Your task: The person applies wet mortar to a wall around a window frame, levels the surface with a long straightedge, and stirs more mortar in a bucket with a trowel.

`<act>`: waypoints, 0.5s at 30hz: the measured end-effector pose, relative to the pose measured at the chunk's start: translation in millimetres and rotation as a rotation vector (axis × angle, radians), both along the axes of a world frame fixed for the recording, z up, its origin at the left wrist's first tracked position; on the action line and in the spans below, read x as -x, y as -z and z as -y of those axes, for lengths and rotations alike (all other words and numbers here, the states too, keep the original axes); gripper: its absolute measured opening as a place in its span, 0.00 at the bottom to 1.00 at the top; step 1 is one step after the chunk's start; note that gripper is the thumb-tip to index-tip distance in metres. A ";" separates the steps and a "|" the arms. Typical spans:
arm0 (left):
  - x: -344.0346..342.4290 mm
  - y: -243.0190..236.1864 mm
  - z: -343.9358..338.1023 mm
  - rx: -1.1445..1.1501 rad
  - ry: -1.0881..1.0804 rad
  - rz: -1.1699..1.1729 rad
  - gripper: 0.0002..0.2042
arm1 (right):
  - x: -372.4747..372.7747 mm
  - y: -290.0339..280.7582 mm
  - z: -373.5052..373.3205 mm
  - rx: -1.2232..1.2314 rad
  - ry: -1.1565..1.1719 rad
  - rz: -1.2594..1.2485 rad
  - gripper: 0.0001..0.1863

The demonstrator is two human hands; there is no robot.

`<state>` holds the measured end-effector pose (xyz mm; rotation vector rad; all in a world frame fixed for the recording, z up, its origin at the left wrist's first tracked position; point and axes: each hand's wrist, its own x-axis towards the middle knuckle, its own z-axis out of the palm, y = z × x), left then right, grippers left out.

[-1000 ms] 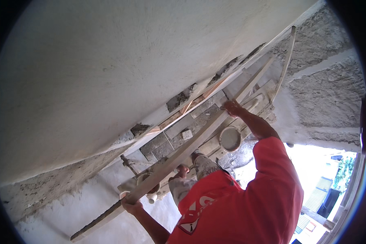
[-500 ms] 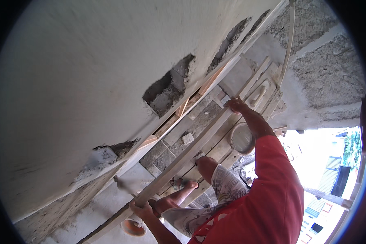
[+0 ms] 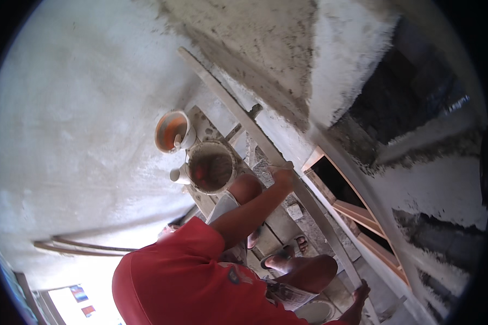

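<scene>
A long pale wooden board [image 3: 226,96] runs diagonally from the upper middle to the lower right. My left hand [image 3: 279,176] grips it near the middle, beside a grimy bucket [image 3: 212,167], and my right hand [image 3: 361,292] holds it farther down at the lower right. A pale bucket with an orange inside [image 3: 173,130] and a white cylindrical container [image 3: 179,175] stand by the grimy bucket on the plank platform [image 3: 199,122]. My bent legs and sandalled feet are on the planks below the board.
A rough plastered wall [image 3: 271,54] with dark broken cavities and a wooden-framed opening [image 3: 374,222] lines the right side. A smooth grey wall [image 3: 76,135] is at left, with thin wooden strips [image 3: 78,244] and a bright opening [image 3: 81,303]. Another round container [image 3: 314,311] sits at bottom right.
The view has swung sharply toward the board's far left end, bringing the buckets into full view and shifting the bright opening to the lower left. Both hands still grip the board.
</scene>
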<state>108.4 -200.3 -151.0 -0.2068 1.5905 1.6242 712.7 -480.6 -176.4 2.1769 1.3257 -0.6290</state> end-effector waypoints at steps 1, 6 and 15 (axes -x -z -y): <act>-12.3 -5.8 -7.4 0.062 -0.037 -0.033 0.24 | -5.9 2.5 0.1 -0.037 -0.001 -0.023 0.29; -23.9 95.4 -21.5 0.294 0.015 -0.276 0.22 | -33.1 58.5 -30.7 -0.043 -0.059 0.019 0.36; -10.8 200.1 -20.8 1.023 0.149 -0.422 0.12 | -18.8 118.3 -31.3 0.013 -0.117 0.051 0.20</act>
